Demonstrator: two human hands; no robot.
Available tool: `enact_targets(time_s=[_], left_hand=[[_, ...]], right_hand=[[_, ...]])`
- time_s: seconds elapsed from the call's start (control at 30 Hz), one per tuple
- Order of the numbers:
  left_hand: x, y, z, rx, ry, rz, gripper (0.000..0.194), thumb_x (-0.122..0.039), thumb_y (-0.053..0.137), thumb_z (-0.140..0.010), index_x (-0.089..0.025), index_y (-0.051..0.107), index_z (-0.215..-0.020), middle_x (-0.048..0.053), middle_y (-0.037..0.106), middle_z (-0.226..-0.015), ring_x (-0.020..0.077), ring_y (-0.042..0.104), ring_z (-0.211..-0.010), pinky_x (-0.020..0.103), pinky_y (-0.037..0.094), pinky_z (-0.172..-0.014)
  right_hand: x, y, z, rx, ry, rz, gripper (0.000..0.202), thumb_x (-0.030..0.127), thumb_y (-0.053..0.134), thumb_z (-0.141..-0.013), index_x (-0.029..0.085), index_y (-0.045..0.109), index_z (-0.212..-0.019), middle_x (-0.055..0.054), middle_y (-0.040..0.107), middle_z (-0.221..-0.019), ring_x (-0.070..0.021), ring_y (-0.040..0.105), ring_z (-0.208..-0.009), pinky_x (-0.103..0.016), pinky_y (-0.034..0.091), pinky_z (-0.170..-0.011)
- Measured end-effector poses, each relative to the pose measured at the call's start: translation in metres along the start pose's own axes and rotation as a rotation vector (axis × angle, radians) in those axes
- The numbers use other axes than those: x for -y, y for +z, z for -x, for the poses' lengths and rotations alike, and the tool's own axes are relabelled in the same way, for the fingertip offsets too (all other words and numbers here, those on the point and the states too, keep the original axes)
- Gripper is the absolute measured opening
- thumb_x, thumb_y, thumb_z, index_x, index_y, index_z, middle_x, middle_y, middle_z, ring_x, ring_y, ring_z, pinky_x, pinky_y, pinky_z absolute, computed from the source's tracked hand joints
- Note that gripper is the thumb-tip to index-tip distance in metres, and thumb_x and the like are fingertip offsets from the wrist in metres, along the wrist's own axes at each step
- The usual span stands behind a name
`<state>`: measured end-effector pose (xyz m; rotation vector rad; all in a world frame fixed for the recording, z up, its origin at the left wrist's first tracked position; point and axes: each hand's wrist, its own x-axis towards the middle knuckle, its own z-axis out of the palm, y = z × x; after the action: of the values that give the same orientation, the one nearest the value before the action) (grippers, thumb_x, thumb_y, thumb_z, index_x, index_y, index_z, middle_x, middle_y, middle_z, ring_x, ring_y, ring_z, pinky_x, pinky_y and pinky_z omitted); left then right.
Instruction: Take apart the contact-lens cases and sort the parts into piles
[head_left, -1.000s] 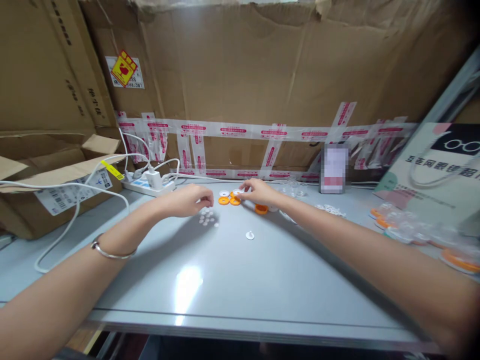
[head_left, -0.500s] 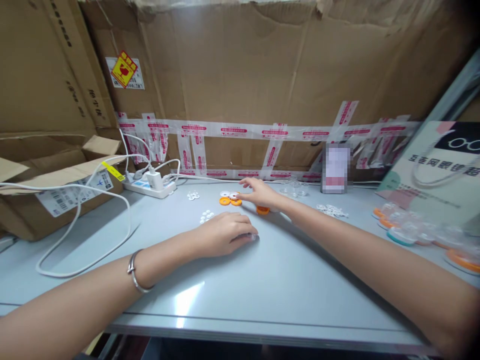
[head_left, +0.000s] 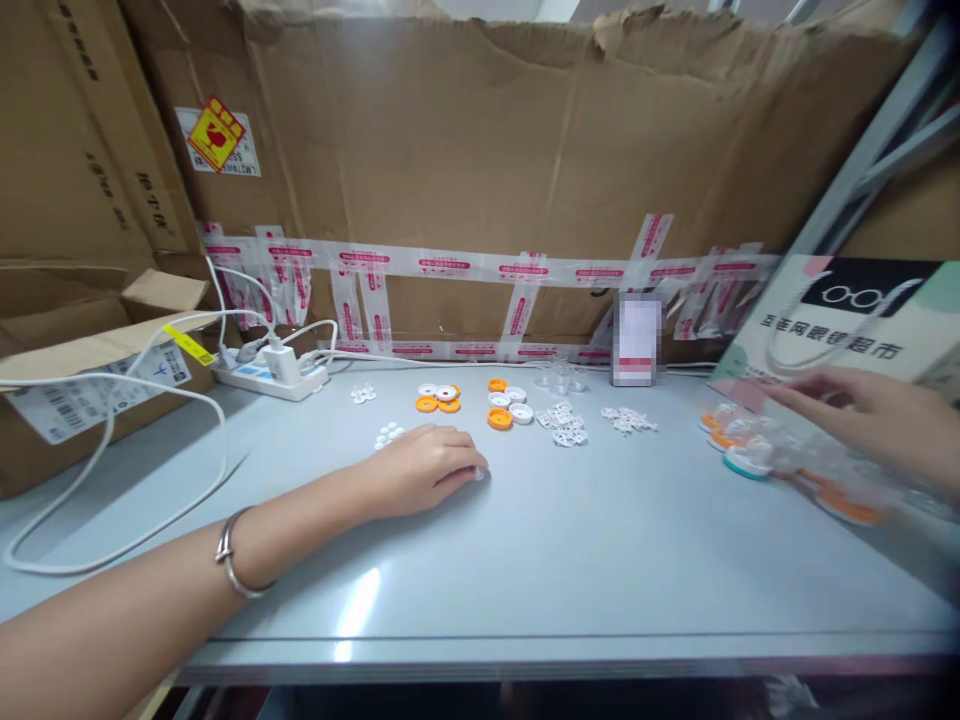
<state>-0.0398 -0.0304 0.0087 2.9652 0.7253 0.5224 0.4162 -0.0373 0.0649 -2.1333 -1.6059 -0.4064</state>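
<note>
My left hand point(head_left: 431, 470) rests on the table with its fingers closed on a small clear plastic piece point(head_left: 478, 473), mostly hidden by the fingers. At the far right, my right hand point(head_left: 874, 415), blurred, hovers with fingers stretched out over several clear-domed pieces with orange and teal bases point(head_left: 748, 462). I see nothing between its fingers. Beyond my left hand lie small white discs point(head_left: 388, 436). Orange and white rings point(head_left: 427, 404) form a stacked group farther back, and more orange and white rings point(head_left: 500, 418) lie to its right.
Clear cups point(head_left: 559, 377), white openwork pieces point(head_left: 568, 432) and small white parts point(head_left: 628, 420) lie toward the back. A phone point(head_left: 635, 345) leans against a large carton point(head_left: 450, 130). Cables run from a power strip point(head_left: 270, 382) at left. A paper bag point(head_left: 832, 340) stands right.
My right hand has left the stacked rings and moved far right to the domed pieces. My left hand keeps its place with the clear piece. The view has shifted slightly right.
</note>
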Motion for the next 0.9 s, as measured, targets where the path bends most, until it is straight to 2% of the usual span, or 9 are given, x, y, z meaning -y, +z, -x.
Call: enact_targets(time_s=[0.07,0.1,0.13,0.27,0.4,0.53,0.73,0.83,0.9], left_hand=[[0.000,0.000,-0.001,-0.006,0.003,0.007,0.025,-0.020,0.037,-0.089,-0.019,0.059,-0.098,0.006,0.061,-0.087,0.0154,0.055,-0.082,0.027,0.040,-0.073],[0.000,0.000,-0.001,-0.007,0.004,0.009,0.024,-0.020,0.037,-0.089,-0.019,0.060,-0.098,0.006,0.061,-0.087,0.0154,0.055,-0.082,0.027,0.040,-0.072],[-0.001,0.000,-0.001,-0.008,0.004,0.011,0.024,-0.020,0.037,-0.088,-0.019,0.060,-0.098,0.006,0.061,-0.087,0.0154,0.056,-0.082,0.027,0.040,-0.072],[-0.001,-0.002,-0.001,-0.001,0.003,0.014,0.024,-0.018,0.038,-0.088,-0.018,0.060,-0.096,0.006,0.062,-0.087,0.0152,0.055,-0.081,0.027,0.040,-0.072],[0.000,-0.004,0.000,0.004,-0.001,0.005,0.024,-0.016,0.038,-0.087,-0.018,0.060,-0.094,0.005,0.062,-0.087,0.0149,0.055,-0.081,0.026,0.039,-0.072],[0.001,-0.004,0.001,0.002,-0.002,-0.005,0.023,-0.016,0.039,-0.087,-0.019,0.060,-0.093,0.005,0.062,-0.087,0.0148,0.055,-0.081,0.026,0.039,-0.072],[-0.001,-0.006,0.000,0.010,0.036,-0.010,0.022,-0.016,0.040,-0.086,-0.018,0.061,-0.090,0.004,0.063,-0.086,0.0138,0.056,-0.081,0.025,0.040,-0.074],[0.005,-0.018,-0.001,-0.032,0.064,-0.023,0.023,-0.020,0.039,-0.088,-0.017,0.062,-0.088,0.005,0.063,-0.086,0.0139,0.056,-0.081,0.024,0.040,-0.074],[0.018,-0.034,0.002,-0.121,0.022,-0.065,0.023,-0.022,0.039,-0.087,-0.017,0.062,-0.087,0.006,0.063,-0.085,0.0142,0.056,-0.080,0.025,0.041,-0.074]], right_hand=[[-0.019,0.006,0.010,0.122,0.073,0.033,0.055,0.074,0.055,-0.051,0.022,0.063,-0.068,-0.011,0.063,-0.065,-0.0168,0.052,-0.051,-0.032,0.033,-0.051],[-0.023,0.009,0.015,0.179,0.066,0.026,0.055,0.075,0.055,-0.051,0.022,0.062,-0.067,-0.012,0.062,-0.067,-0.0180,0.052,-0.053,-0.033,0.033,-0.052],[-0.024,0.013,0.021,0.179,0.031,0.025,0.054,0.075,0.054,-0.052,0.023,0.061,-0.066,-0.013,0.062,-0.068,-0.0191,0.052,-0.056,-0.034,0.033,-0.054],[-0.014,0.028,0.031,0.121,-0.118,0.014,0.049,0.073,0.051,-0.058,0.024,0.057,-0.063,-0.015,0.061,-0.072,-0.0236,0.054,-0.065,-0.037,0.033,-0.060],[-0.002,0.036,0.033,0.129,-0.111,-0.021,0.049,0.071,0.058,-0.050,0.025,0.054,-0.066,-0.015,0.060,-0.073,-0.0244,0.053,-0.065,-0.038,0.034,-0.061],[0.014,0.033,0.047,0.203,-0.119,-0.183,0.045,0.063,0.062,-0.054,0.028,0.053,-0.081,-0.014,0.060,-0.077,-0.0232,0.054,-0.065,-0.038,0.037,-0.063],[0.057,0.023,0.076,0.312,-0.202,-0.359,0.037,0.051,0.063,-0.062,0.033,0.054,-0.093,-0.012,0.060,-0.095,-0.0245,0.056,-0.078,-0.037,0.042,-0.070],[0.095,0.018,0.091,0.430,-0.289,-0.456,0.035,0.050,0.059,-0.070,0.034,0.053,-0.101,-0.008,0.058,-0.103,-0.0224,0.056,-0.085,-0.034,0.043,-0.076],[0.126,0.015,0.098,0.532,-0.398,-0.548,0.038,0.048,0.056,-0.073,0.031,0.051,-0.107,-0.007,0.058,-0.105,-0.0217,0.055,-0.087,-0.033,0.044,-0.078]])
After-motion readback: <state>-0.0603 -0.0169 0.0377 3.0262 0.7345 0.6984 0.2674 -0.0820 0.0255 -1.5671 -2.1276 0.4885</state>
